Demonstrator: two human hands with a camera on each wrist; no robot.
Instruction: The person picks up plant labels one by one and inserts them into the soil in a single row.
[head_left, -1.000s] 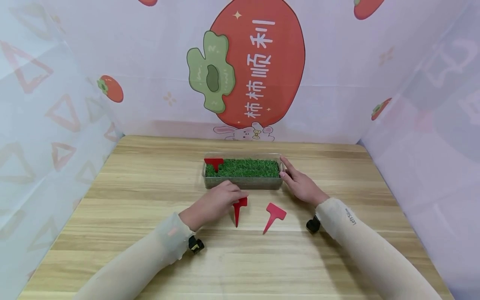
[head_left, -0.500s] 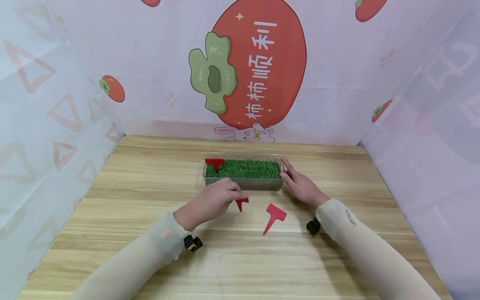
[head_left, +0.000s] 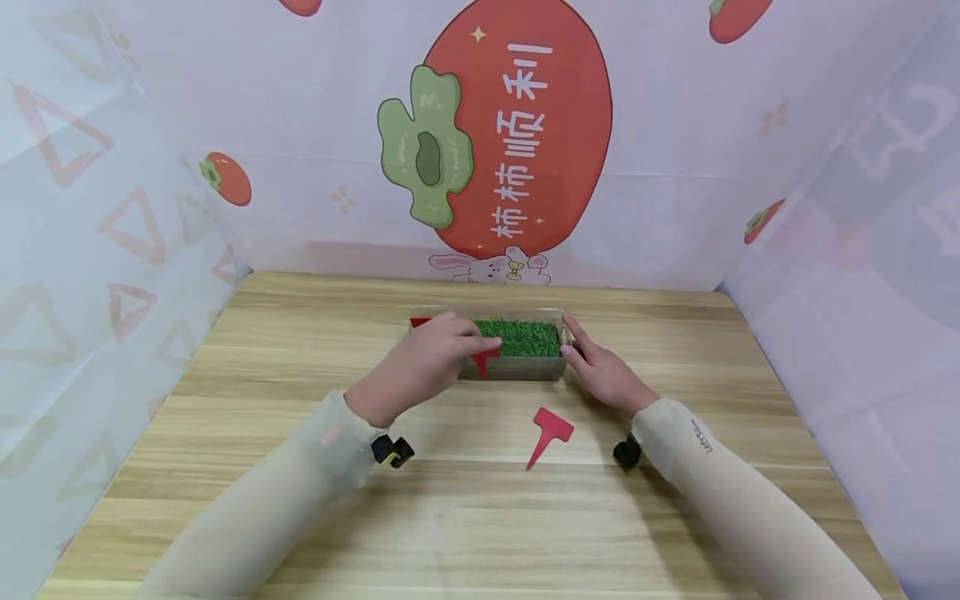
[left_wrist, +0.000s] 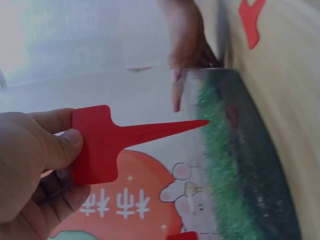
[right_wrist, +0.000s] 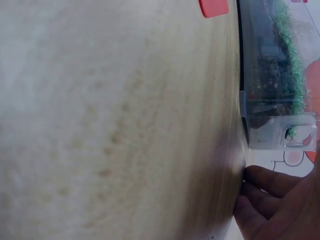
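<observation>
My left hand point(head_left: 431, 358) pinches a red T-shaped plant label point(left_wrist: 97, 145) by its wide head, thumb on one side and fingers behind. In the left wrist view its pointed stem reaches toward the turf. In the head view the label hangs over the front wall of a clear plastic box point(head_left: 517, 369) filled with green artificial grass point(head_left: 525, 336). My right hand point(head_left: 607, 375) lies against the box's right end, index finger and thumb touching it. Another red label point(head_left: 420, 322) stands in the grass at the left, mostly hidden behind my left hand.
A third red label point(head_left: 551, 433) lies flat on the wooden table point(head_left: 480, 533), in front of the box. Printed cloth walls point(head_left: 315, 108) enclose the table at the back and sides. A black wrist camera point(head_left: 393, 450) hangs under the left sleeve.
My left hand has lifted the label off the table and carried it forward to the box's front edge. The right hand has stayed at the box's right end.
</observation>
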